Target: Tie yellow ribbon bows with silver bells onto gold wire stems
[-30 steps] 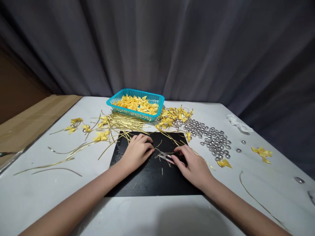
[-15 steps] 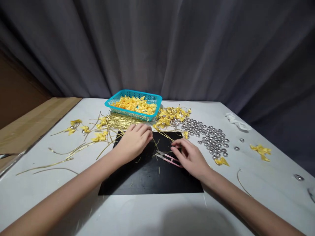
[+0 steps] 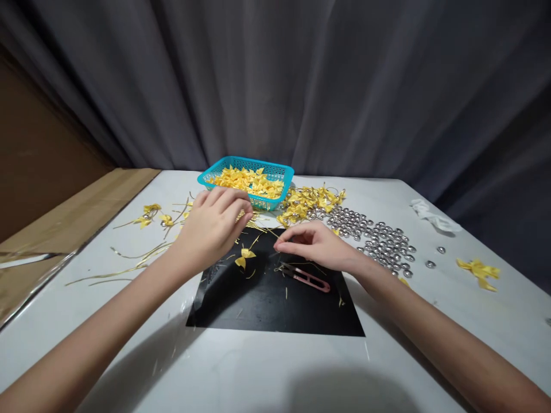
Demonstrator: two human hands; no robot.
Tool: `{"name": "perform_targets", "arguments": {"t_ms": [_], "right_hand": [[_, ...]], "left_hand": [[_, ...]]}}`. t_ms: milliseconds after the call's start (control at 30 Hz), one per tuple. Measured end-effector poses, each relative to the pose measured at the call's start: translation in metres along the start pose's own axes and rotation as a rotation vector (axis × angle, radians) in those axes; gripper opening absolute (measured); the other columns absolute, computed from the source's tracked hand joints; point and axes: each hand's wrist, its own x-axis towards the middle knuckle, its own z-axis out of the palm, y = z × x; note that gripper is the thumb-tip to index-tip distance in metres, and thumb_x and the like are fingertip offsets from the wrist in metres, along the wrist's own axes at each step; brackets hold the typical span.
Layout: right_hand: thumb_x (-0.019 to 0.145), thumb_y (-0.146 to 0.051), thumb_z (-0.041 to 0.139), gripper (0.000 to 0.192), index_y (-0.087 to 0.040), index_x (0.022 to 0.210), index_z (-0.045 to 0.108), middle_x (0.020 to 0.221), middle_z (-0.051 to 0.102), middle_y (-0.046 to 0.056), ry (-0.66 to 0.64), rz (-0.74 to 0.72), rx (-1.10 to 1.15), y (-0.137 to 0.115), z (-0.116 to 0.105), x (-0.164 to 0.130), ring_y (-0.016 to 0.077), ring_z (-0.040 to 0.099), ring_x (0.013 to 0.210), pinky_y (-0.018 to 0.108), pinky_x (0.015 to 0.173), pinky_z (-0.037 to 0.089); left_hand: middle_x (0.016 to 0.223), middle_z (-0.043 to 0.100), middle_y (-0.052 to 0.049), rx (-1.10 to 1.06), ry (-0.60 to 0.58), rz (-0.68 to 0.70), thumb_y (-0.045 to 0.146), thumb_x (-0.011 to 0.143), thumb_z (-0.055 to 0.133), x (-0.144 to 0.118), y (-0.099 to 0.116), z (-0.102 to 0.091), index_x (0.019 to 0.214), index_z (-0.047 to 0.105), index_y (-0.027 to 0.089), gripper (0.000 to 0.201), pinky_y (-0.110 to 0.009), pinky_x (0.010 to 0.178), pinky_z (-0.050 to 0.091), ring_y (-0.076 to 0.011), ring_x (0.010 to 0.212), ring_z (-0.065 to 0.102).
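Head view: a small yellow bow [image 3: 243,263] shows against the black mat [image 3: 275,318], near the left hand [image 3: 214,221], whose fingers curl; what they grip, I cannot tell. The right hand [image 3: 316,246] presses thumb and fingertips together, anything between them too small to tell. Pink snips [image 3: 310,280] lie on the mat. Beyond stands a blue basket [image 3: 291,173], with silver beads [image 3: 385,244] to its right.

Dk grey curtain [image 3: 275,86] behind white tbl [image 3: 241,367], w/ brown panel [image 3: 38,115], prob. cardboard, on L side.
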Motion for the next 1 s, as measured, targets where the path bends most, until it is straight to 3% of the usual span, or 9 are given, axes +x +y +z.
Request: {"name": "perform_targets", "arguments": {"t_ms": [167, 333, 400, 467, 500, 567, 733, 867, 1000], "right_hand": [[0.076, -0.032, 0.065, 0.021, -0.013, 0.083, 0.07, 0.078, 0.069, 0.005, -0.051, 0.065, 0.001, 0.002, -0.011, -0.009, 0.014, 0.063, 0.072, 0.024, 0.066, 0.049], [0.088, -0.033, 0.05, 0.02, -0.02, 0.096, 0.062, 0.072, 0.068, -0.001, -0.179, -0.003, -0.361, 0.002, -0.002, -0.008, 0.013, 0.062, 0.065, 0.022, 0.06, 0.044], [0.091, -0.031, 0.044, 0.017, -0.022, 0.095, 0.057, 0.065, 0.064, -0.002, -0.208, -0.088, -0.564, 0.002, 0.007, 0.002, 0.0133, 0.059, 0.059, 0.023, 0.058, 0.041], [0.092, -0.031, 0.04, 0.018, -0.023, 0.09, 0.056, 0.061, 0.061, -0.001, -0.219, -0.178, -0.74, 0.0, 0.021, 0.02, 0.0146, 0.056, 0.054, 0.023, 0.052, 0.035], [0.091, -0.03, 0.039, 0.019, -0.023, 0.087, 0.056, 0.06, 0.06, 0.0, -0.224, -0.23, -0.798, -0.002, 0.03, 0.032, 0.0152, 0.056, 0.052, 0.024, 0.05, 0.033], [0.09, -0.026, 0.039, 0.021, -0.024, 0.083, 0.058, 0.063, 0.062, 0.001, -0.256, -0.364, -0.846, -0.012, 0.051, 0.059, 0.0157, 0.057, 0.054, 0.023, 0.049, 0.031], [0.085, -0.013, 0.042, 0.02, -0.019, 0.076, 0.059, 0.096, 0.061, 0.005, -0.288, -0.736, -1.017, -0.05, 0.119, 0.128, 0.015, 0.058, 0.073, 0.023, 0.053, 0.033], [0.08, -0.002, 0.047, 0.019, -0.016, 0.075, 0.058, 0.086, 0.058, 0.006, -0.35, -0.852, -1.073, -0.073, 0.181, 0.178, 0.0156, 0.054, 0.075, 0.024, 0.054, 0.033], [0.076, 0.001, 0.049, 0.018, -0.015, 0.078, 0.058, 0.082, 0.058, 0.005, -0.353, -0.868, -0.96, -0.082, 0.235, 0.221, 0.0142, 0.053, 0.069, 0.023, 0.054, 0.031]], "left_hand": [[0.096, 0.065, -0.007, 0.056, -0.015, 0.037, 0.028, 0.093, 0.036, -0.026, -0.017, 0.002, 0.086, 0.057, 0.017, 0.025, -0.035, 0.074, 0.034, -0.0227, 0.091, 0.054], [0.103, 0.064, -0.01, 0.051, -0.189, 0.149, 0.02, 0.093, 0.036, -0.068, -0.015, -0.003, 0.089, 0.058, 0.016, 0.022, -0.034, 0.076, 0.037, -0.0215, 0.093, 0.055], [0.099, 0.064, -0.01, -0.05, -0.284, 0.039, 0.019, 0.093, 0.035, -0.083, -0.012, -0.011, 0.09, 0.056, 0.015, 0.022, -0.032, 0.074, 0.04, -0.0201, 0.089, 0.056], [0.082, 0.063, -0.007, -0.248, -0.373, -0.161, 0.017, 0.093, 0.033, -0.095, -0.012, -0.022, 0.084, 0.053, 0.016, 0.022, -0.027, 0.066, 0.043, -0.0153, 0.071, 0.056], [0.079, 0.062, -0.005, -0.367, -0.408, -0.287, 0.018, 0.092, 0.033, -0.102, -0.014, -0.027, 0.085, 0.052, 0.016, 0.02, -0.024, 0.061, 0.043, -0.0132, 0.067, 0.056], [0.076, 0.061, -0.003, -0.497, -0.372, -0.472, 0.02, 0.092, 0.033, -0.115, -0.02, -0.039, 0.085, 0.05, 0.018, 0.018, -0.022, 0.057, 0.044, -0.0118, 0.063, 0.055], [0.077, 0.062, -0.003, -0.485, -0.286, -0.702, 0.021, 0.091, 0.035, -0.167, -0.045, -0.07, 0.083, 0.052, 0.019, 0.019, -0.023, 0.06, 0.046, -0.0123, 0.065, 0.056], [0.076, 0.065, -0.003, -0.376, -0.216, -0.844, 0.021, 0.089, 0.038, -0.217, -0.067, -0.092, 0.114, 0.048, 0.018, 0.027, -0.026, 0.058, 0.048, -0.0139, 0.063, 0.06], [0.084, 0.069, -0.009, -0.228, -0.114, -0.963, 0.021, 0.087, 0.041, -0.247, -0.088, -0.106, 0.106, 0.058, 0.017, 0.026, -0.029, 0.058, 0.05, -0.0174, 0.066, 0.064]]}}
